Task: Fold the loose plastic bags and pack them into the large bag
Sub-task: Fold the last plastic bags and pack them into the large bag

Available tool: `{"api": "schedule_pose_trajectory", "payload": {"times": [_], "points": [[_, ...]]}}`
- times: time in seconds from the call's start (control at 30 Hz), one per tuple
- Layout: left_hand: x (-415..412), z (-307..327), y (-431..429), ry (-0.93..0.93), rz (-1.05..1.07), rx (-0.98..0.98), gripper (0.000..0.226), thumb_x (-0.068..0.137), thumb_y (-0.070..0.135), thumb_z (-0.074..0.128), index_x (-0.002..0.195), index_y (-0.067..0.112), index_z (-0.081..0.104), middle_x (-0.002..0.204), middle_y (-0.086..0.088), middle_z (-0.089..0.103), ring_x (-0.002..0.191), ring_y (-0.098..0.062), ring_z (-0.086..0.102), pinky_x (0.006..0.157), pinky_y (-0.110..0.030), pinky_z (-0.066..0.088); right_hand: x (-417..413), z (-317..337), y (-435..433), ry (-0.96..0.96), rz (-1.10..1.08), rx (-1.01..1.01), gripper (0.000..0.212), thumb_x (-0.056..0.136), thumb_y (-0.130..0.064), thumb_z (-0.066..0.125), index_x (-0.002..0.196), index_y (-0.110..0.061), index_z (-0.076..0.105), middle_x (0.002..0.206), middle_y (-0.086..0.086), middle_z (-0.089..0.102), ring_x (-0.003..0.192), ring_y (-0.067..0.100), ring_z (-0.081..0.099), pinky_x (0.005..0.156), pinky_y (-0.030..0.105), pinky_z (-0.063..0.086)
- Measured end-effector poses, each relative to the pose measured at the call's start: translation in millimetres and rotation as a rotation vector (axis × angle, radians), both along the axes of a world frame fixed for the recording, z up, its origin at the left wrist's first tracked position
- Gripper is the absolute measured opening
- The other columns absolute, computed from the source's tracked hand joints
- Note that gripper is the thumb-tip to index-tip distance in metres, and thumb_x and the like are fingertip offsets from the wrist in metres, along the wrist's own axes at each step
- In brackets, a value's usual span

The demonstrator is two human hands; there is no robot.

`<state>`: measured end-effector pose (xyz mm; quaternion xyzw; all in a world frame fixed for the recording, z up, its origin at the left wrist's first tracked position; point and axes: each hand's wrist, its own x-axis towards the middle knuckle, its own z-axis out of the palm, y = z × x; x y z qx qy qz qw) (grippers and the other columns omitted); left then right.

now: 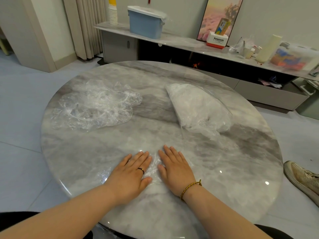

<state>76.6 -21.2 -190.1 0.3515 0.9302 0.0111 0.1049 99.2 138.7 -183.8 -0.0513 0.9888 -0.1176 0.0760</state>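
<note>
We press our left hand [131,171] and right hand [174,167], fingers spread, gripping nothing, flat on a thin clear plastic bag [154,167] at the round grey marble table's [233,169] near edge | crumpled loose clear bags [96,105] far left, stuffed large clear bag [198,107] far right | film looks featherlight, limp, slippery: best pinched at corners.

On the round marble table [172,213], bare surface runs up the middle between the heap of loose clear bags [94,105] on its left and the stuffed large bag [198,107] on its right.
</note>
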Motion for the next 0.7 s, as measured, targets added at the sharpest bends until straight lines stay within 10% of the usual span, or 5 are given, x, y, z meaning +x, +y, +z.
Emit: {"api": "schedule_pose_trajectory", "payload": {"times": [0.13,0.23,0.33,0.57,0.7], "points": [[-6.6,13.7,-3.9,0.008,0.061,0.099,0.135,0.034,0.076,-0.04,0.146,0.028,0.019,0.155,0.013,0.006,0.141,-0.008,0.009,0.11,-0.021,0.01,-0.7,-3.8,0.8,0.146,-0.062,-0.093,0.063,0.087,-0.039,0.016,0.142,-0.013,0.033,0.153,0.009,0.021,0.143,0.02,0.016,0.113,0.025,0.001],[-13.7,24.3,-9.4,-0.018,0.095,0.229,0.079,0.077,0.063,0.0,0.124,0.032,0.055,0.133,0.014,0.044,0.12,-0.009,0.04,0.092,-0.02,0.035,0.8,-1.3,-3.5,0.502,0.016,-0.169,0.031,0.068,-0.023,0.037,0.094,-0.02,0.055,0.096,0.007,0.066,0.1,0.02,0.054,0.091,0.024,0.04],[-17.9,27.1,-14.4,-0.046,0.159,0.266,0.028,0.095,0.034,0.042,0.114,0.03,0.062,0.118,0.011,0.054,0.109,-0.007,0.051,0.083,-0.019,0.039,9.4,7.5,-16.7,0.547,0.262,-0.217,0.014,0.067,-0.024,0.045,0.079,-0.02,0.049,0.074,0.0,0.06,0.076,0.012,0.041,0.069,0.021,0.032],[-27.7,29.2,-29.1,-0.11,0.292,0.244,0.016,0.086,0.03,0.057,0.095,0.022,0.067,0.069,0.017,0.05,0.081,-0.006,0.052,0.059,-0.01,0.034,25.7,-10.7,-29.1,0.459,0.612,-0.07,0.034,0.071,-0.046,0.04,0.091,-0.023,0.055,0.083,-0.007,0.063,0.072,0.011,0.056,0.062,0.02,0.043],[-25.8,30.0,-33.2,-0.052,0.254,0.358,0.02,0.093,0.031,0.049,0.103,0.026,0.066,0.087,0.019,0.049,0.101,-0.004,0.052,0.077,-0.017,0.041,24.7,-9.5,-30.6,0.439,0.523,-0.087,0.027,0.072,-0.03,0.041,0.066,-0.022,0.066,0.069,-0.009,0.064,0.059,0.009,0.06,0.041,0.016,0.043]]}}
